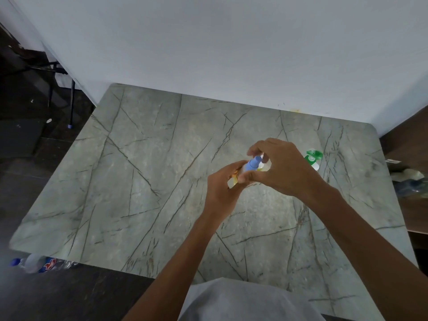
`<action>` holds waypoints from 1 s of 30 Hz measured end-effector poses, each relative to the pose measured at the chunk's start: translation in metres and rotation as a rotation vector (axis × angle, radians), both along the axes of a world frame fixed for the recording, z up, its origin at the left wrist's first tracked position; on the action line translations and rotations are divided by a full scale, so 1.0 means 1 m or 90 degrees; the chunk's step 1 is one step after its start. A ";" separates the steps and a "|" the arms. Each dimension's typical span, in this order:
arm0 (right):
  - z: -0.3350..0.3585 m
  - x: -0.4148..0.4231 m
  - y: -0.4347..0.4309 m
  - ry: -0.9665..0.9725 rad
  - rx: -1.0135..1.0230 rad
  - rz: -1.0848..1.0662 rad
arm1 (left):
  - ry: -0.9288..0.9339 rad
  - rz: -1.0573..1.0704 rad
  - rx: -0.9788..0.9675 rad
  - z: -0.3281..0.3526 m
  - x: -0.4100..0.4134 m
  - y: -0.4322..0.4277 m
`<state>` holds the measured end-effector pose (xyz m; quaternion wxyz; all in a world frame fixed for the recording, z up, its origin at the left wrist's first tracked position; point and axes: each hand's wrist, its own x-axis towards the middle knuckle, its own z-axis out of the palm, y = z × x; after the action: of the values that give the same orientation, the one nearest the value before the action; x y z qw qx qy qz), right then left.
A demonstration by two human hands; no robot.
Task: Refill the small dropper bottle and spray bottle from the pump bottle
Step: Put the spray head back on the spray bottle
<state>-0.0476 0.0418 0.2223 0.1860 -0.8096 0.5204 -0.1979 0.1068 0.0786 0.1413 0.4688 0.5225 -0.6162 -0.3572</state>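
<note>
My left hand (221, 188) grips a small clear bottle with a yellow-orange label (234, 181), tilted, above the middle of the marble table (139, 181). A blue top (252, 164) sits on that bottle. My right hand (282, 167) curls over it, fingers and thumb pinching around the blue top. A green and white bottle (313, 157) stands on the table just right of my right hand, partly hidden by it. I cannot tell which bottle is the pump bottle.
A white wall rises right behind the table's far edge. A plastic water bottle with a blue cap (37, 264) lies on the dark floor at the table's near left corner. Clutter (410, 181) sits on a brown surface to the right. Chair legs (71, 100) stand far left.
</note>
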 end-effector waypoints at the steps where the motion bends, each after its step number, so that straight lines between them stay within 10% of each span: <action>1: 0.002 -0.001 0.000 -0.029 0.041 0.017 | -0.003 0.003 -0.005 -0.001 0.000 -0.001; 30: -0.013 -0.002 -0.023 0.206 -0.171 0.298 | -0.079 -0.058 -0.041 -0.015 0.009 0.002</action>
<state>-0.0491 0.0189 0.2097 0.0327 -0.9456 0.3120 -0.0857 0.1163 0.0808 0.1261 0.4294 0.4999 -0.6784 -0.3248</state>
